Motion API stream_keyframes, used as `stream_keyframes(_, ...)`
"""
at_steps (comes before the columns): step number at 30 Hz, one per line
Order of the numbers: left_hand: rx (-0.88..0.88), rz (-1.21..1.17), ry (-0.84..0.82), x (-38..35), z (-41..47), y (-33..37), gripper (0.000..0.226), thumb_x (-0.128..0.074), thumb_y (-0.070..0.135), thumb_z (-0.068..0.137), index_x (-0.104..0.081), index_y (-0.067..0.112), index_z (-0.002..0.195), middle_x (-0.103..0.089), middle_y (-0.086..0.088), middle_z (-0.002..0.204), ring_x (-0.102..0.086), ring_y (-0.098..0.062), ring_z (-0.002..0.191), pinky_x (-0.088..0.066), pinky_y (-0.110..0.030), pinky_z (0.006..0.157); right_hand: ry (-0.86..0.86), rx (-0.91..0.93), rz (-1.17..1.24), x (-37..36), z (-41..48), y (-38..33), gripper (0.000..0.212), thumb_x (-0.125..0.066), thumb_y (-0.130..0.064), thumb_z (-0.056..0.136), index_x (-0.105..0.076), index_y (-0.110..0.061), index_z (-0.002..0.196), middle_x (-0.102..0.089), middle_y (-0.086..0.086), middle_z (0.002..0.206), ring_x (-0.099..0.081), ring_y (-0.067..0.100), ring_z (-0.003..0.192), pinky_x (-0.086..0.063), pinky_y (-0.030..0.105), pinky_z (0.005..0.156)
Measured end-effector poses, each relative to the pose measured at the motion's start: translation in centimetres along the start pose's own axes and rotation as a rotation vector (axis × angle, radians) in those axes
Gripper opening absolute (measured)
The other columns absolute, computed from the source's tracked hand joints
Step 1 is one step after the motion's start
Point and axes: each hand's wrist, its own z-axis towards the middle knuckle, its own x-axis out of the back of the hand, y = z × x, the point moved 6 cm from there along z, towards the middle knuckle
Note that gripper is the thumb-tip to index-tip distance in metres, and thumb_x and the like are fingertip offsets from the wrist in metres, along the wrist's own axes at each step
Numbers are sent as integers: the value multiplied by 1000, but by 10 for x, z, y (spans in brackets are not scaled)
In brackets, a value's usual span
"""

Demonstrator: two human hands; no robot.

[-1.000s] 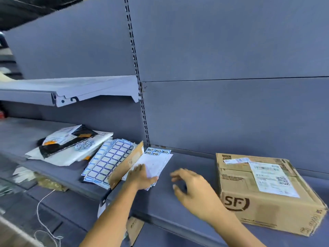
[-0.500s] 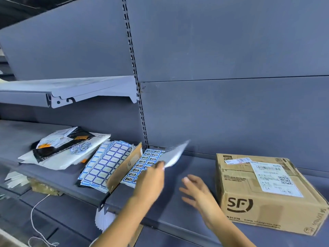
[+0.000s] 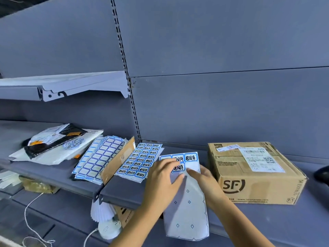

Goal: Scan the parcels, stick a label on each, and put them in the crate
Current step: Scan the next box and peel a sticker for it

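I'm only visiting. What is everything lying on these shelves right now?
brown cardboard SF box: one, brown, right side of the grey metal shelf
white shipping label: one, white, on the box top
nearly used label sheet: one, white with a few blue-bordered labels, in front of the person
written label sheet: one, blue and white, left of the hands
blank label sheets: a stack, blue and white, further left
plastic mailer bags: a pile, white and black, far left
dark object: one, black, right edge, unclear
left hand: fingertips on the nearly used sheet
right hand: holds that sheet's right edge
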Motion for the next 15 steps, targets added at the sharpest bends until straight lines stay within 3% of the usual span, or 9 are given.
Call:
stream_keyframes(3,17,-25,-30,-9,2,3,29,-70,29,80,-67,21,107,-59,13,109,-51,-4,101,-39,-15,87,-104,125,-33,-6,-13,-16,19,-52,-4,94,-65,2,107,-71,23,101,-67,28,85,-51,35,79)
stream_keyframes(6,17,-41,-48,-13,1,4,18,-70,22,79,-69,17,96,-65,7,96,-59,-13,88,-50,-28,75,-102,167,-105,-5,-18,-22,18,-54,-4,93,-63,10,99,-70,27,97,-64,28,80,-50,35,77)
stream_keyframes(9,-6,-30,-35,-11,-1,8,13,-69,20,79,-70,17,91,-66,5,91,-60,-14,81,-49,-27,67,-61,162,-133,-4,-20,-22,18,-57,-9,93,-66,6,96,-68,29,97,-62,26,78,-47,36,77)
stream_keyframes(15,65,-87,-33,-10,-1,4,5,-71,20,80,-68,16,81,-54,15,75,-55,-7,68,-37,-12,59,-40,162,-144,-5,-22,-22,16,-58,-13,93,-68,-6,83,-67,12,75,-58,22,69,-44,32,68)
